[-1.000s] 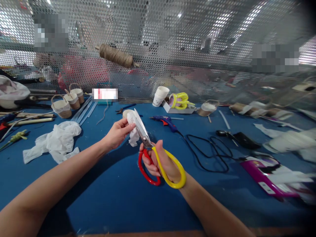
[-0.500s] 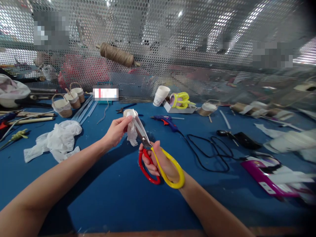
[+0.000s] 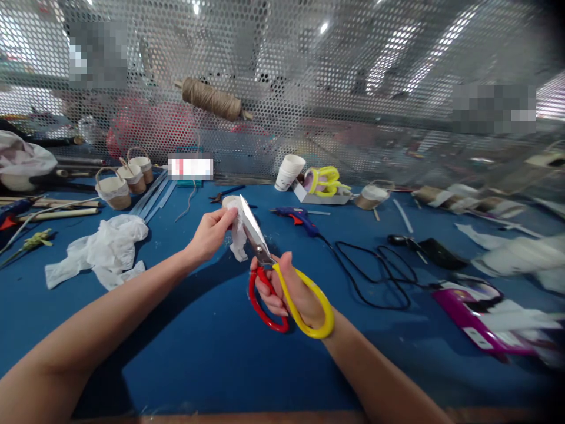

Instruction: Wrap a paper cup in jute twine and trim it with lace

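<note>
My left hand (image 3: 215, 231) is closed, pinching a small pale cup (image 3: 230, 202) by its side, together with white lace (image 3: 239, 240) that dangles below it. Scissors (image 3: 259, 246) with one red and one yellow handle are in my right hand (image 3: 282, 288), whose fingers and thumb pass through the loops. The blades point up and away, close beside the lace and the cup. Whether they touch the lace I cannot tell. Most of the cup is hidden by my fingers and the blades.
Crumpled white lace (image 3: 108, 247) lies left, before several small handled baskets (image 3: 113, 193). A blue glue gun (image 3: 295, 218) trails its black cord (image 3: 375, 277) rightward. Behind stand paper cups (image 3: 290, 172) and a white box (image 3: 321, 195). A purple box (image 3: 463, 318) lies right. Perforated mesh (image 3: 282, 88) backs the table.
The view has shifted slightly, so most things appear a little further right. Both hands keep their grips, and the scissor blades stay by the cup and lace.
</note>
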The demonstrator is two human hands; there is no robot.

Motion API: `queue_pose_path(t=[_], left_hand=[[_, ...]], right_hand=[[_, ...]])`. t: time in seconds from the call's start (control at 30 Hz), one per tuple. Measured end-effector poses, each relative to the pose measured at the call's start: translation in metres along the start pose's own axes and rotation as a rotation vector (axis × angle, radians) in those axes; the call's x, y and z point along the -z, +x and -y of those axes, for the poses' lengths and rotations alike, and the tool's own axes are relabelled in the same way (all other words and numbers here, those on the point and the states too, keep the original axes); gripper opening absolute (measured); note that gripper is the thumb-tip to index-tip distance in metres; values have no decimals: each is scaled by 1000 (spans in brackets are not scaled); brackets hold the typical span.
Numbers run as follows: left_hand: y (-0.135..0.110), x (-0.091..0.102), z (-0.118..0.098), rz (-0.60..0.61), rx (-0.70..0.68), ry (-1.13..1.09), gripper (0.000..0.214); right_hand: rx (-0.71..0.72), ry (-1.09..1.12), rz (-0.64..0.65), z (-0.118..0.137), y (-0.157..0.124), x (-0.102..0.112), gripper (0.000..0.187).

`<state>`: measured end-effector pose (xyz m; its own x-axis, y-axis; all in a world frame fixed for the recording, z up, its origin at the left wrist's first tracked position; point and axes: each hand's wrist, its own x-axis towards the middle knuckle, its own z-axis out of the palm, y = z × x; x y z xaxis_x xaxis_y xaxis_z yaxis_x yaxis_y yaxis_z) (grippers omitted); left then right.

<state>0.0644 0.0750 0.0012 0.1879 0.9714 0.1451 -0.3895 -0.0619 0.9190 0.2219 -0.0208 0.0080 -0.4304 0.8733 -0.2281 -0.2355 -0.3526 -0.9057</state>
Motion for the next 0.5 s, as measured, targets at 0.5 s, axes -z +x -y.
queue_pose_path(t=[0.5], left_hand=[[-7,-14,-2,13,134,-211,23]], right_hand=[[-23,34,-12,1,-1,1,64]])
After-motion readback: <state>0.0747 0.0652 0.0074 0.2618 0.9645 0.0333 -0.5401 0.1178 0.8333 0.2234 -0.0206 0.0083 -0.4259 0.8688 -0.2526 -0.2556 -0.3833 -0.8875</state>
